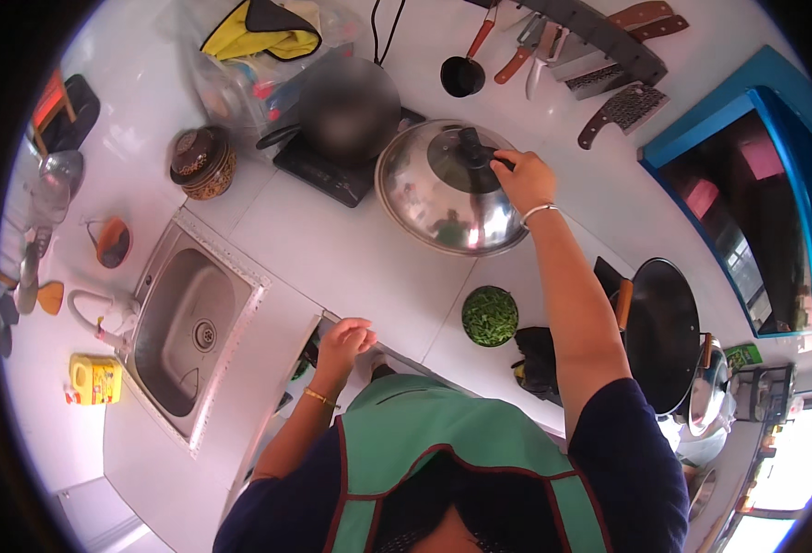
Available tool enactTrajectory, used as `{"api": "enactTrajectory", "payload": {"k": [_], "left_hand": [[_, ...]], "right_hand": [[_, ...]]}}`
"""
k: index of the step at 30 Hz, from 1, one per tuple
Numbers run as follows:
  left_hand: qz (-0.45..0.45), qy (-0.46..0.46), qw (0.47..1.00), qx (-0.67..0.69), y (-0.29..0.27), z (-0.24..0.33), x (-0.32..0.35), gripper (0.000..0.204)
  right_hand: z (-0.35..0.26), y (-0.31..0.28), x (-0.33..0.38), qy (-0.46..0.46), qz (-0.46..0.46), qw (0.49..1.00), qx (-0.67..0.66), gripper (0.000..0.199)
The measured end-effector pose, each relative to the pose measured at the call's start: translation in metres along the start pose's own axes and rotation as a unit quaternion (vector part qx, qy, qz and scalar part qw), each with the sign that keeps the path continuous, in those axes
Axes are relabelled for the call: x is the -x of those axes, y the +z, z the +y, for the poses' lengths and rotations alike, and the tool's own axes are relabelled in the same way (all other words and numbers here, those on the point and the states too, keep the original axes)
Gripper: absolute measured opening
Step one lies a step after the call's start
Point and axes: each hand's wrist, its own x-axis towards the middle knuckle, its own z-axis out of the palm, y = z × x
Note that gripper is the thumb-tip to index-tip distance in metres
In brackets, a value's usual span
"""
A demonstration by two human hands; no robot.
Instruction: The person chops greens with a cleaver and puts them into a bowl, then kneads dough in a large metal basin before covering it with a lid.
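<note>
My right hand reaches far forward and is closed around the black knob of a large domed steel wok lid with a dark glass centre. Whether the lid's rim touches the counter I cannot tell. Just left of the lid, a dark wok with a black handle sits on a black induction cooker; its inside looks blurred. My left hand hovers by the counter's front edge, fingers loosely bent and apart, with nothing visible in it. A bowl of chopped green vegetables stands on the counter between my arms.
At left are a steel sink with a faucet, a lidded brown pot and a yellow bottle. Knives hang along the back wall. Right of my arm stand a black bag and a large black wok.
</note>
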Motion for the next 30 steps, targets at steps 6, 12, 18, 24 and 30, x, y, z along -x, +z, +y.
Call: {"api": "enactTrajectory", "payload": {"k": [6, 12, 18, 24, 30], "left_hand": [[-0.001, -0.043, 0.998, -0.037, -0.029, 0.008, -0.014, 0.016], [-0.068, -0.069, 0.991, -0.088, -0.006, 0.020, -0.045, 0.016], [-0.201, -0.176, 0.951, -0.153, 0.071, -0.027, -0.093, 0.026], [-0.305, -0.293, 0.904, -0.069, 0.122, -0.103, -0.124, 0.063], [-0.268, -0.306, 0.912, -0.050, 0.141, -0.104, -0.121, 0.055]], "right_hand": [[0.014, 0.073, -0.014, 0.072, 0.016, 0.997, -0.009, 0.027], [0.009, 0.040, 0.066, 0.071, 0.160, 0.983, -0.045, 0.041], [0.100, 0.038, 0.299, 0.297, 0.087, 0.943, -0.126, 0.034], [0.109, 0.076, 0.379, 0.364, -0.052, 0.929, 0.053, 0.055], [0.176, 0.131, 0.325, 0.441, -0.012, 0.892, 0.095, 0.057]]}}
